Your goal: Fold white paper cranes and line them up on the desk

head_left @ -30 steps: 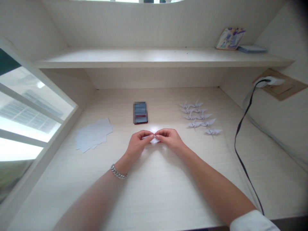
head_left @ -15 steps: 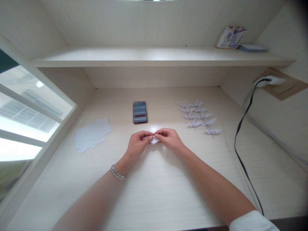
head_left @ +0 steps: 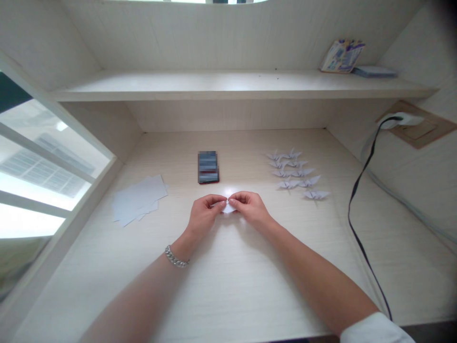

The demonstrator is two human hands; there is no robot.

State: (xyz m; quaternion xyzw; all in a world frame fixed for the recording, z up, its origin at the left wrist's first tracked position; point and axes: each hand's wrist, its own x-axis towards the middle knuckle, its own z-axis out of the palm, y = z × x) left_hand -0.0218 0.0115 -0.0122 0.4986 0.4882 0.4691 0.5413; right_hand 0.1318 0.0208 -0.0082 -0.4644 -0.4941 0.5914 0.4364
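Note:
My left hand (head_left: 204, 213) and my right hand (head_left: 249, 207) meet at the middle of the pale wooden desk (head_left: 228, 286). Both pinch one small folded piece of white paper (head_left: 228, 206) between fingertips and thumbs, just above the desk; most of the paper is hidden by my fingers. A silver bracelet (head_left: 175, 257) sits on my left wrist. A phone (head_left: 207, 167) lies flat just behind my hands.
A loose pile of white paper sheets (head_left: 138, 199) lies at the left. Several folded paper cranes (head_left: 294, 173) stand in rows at the right. A black cable (head_left: 360, 209) runs from a wall socket (head_left: 405, 120) down over the desk's right side. A packet (head_left: 342, 55) stands on the shelf.
My hands stay together on the folded paper; the fingertips have shifted slightly, and the paper shows a little more between them.

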